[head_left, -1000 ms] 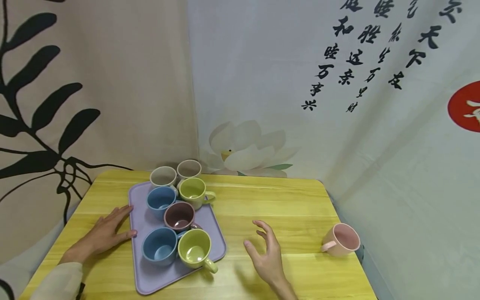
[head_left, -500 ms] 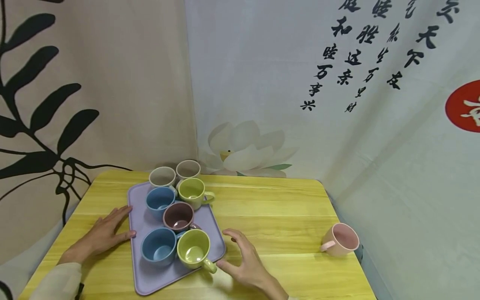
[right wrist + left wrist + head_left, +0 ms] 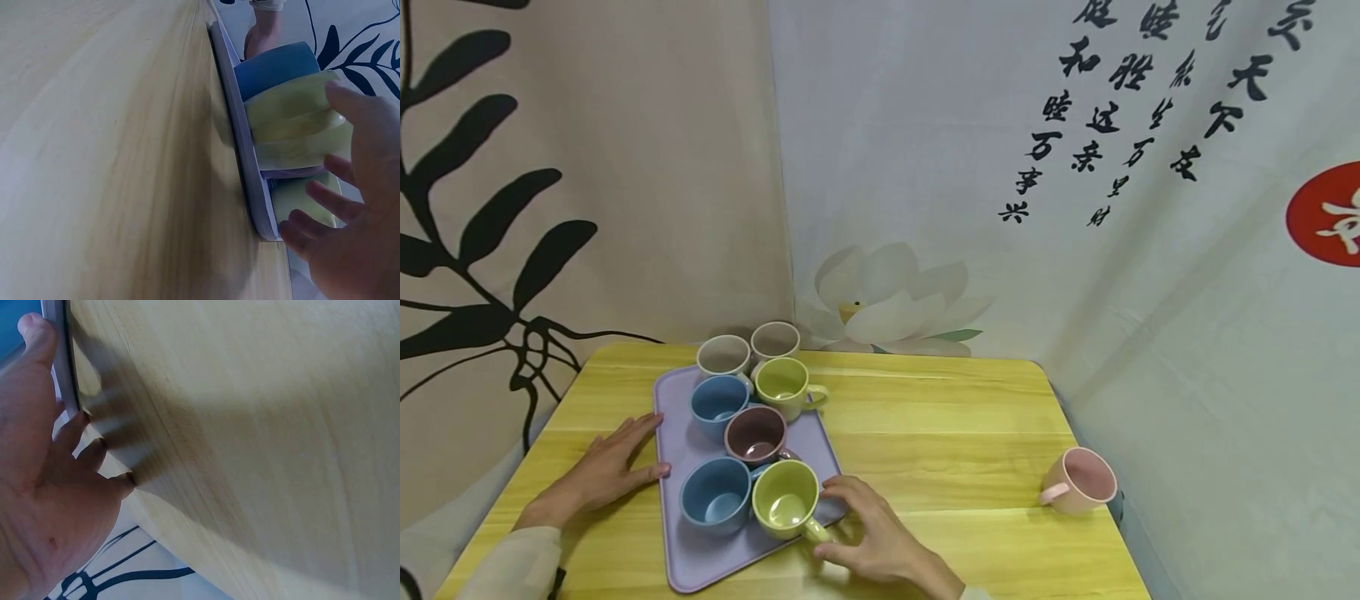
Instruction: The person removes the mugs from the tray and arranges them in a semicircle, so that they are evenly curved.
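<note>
pink mug [image 3: 1078,482] at lower right, head view only; left hand [image 3: 604,473] wide against tray [image 3: 691,560] edge; right hand [image 3: 880,533] wide at lower green mug [image 3: 786,498].

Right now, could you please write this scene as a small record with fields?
Left hand: rests at the left edge of the purple rectangular tray
Right hand: fingers spread beside the nearer round yellow-green mug; contact unclear
Beside that mug: nearer round blue mug, on its left
Farther: round dark mauve mug, second blue mug, second yellow-green mug
Far end: two round greyish-white mugs
Apart: round pink mug, handle facing left, on the yellow wood-grain table
</note>
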A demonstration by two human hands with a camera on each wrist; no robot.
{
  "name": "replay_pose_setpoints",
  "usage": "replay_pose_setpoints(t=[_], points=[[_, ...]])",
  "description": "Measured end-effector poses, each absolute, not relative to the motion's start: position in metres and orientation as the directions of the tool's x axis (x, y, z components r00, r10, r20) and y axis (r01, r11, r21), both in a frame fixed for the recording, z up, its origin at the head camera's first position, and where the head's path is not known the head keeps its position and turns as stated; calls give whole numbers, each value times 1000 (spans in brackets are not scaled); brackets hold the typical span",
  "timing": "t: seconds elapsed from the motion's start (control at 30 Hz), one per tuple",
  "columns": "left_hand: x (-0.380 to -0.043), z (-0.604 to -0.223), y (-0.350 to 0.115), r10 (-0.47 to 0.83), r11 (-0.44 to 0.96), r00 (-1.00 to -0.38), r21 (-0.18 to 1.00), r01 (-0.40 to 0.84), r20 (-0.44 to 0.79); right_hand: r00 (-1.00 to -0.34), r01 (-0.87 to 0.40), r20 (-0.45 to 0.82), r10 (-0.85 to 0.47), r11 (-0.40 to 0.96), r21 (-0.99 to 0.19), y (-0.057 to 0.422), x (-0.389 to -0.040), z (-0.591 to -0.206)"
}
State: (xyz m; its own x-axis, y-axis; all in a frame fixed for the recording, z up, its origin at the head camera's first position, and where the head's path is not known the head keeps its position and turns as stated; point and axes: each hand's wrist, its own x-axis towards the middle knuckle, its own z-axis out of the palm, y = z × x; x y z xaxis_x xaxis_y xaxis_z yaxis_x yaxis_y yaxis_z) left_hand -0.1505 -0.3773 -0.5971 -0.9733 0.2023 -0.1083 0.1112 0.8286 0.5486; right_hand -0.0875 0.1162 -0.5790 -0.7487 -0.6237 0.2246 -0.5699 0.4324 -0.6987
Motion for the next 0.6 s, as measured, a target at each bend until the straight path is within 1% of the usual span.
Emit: replay_pose_setpoints(t=[0.17,0.4,0.6], points=[[-151,-597,-377,203,831,-973,544,114,-106,-741,-575,225,-633,425,-699,114,-88,-580],[-151,-597,-378,197,827,-974,551,106,-108,-693,-616,291,-660,331,-715,112,-92,-583],[-151,-599,-378,197,829,-975,548,110,-102,-692,-559,252,-676,281,-780,112,-91,-585]])
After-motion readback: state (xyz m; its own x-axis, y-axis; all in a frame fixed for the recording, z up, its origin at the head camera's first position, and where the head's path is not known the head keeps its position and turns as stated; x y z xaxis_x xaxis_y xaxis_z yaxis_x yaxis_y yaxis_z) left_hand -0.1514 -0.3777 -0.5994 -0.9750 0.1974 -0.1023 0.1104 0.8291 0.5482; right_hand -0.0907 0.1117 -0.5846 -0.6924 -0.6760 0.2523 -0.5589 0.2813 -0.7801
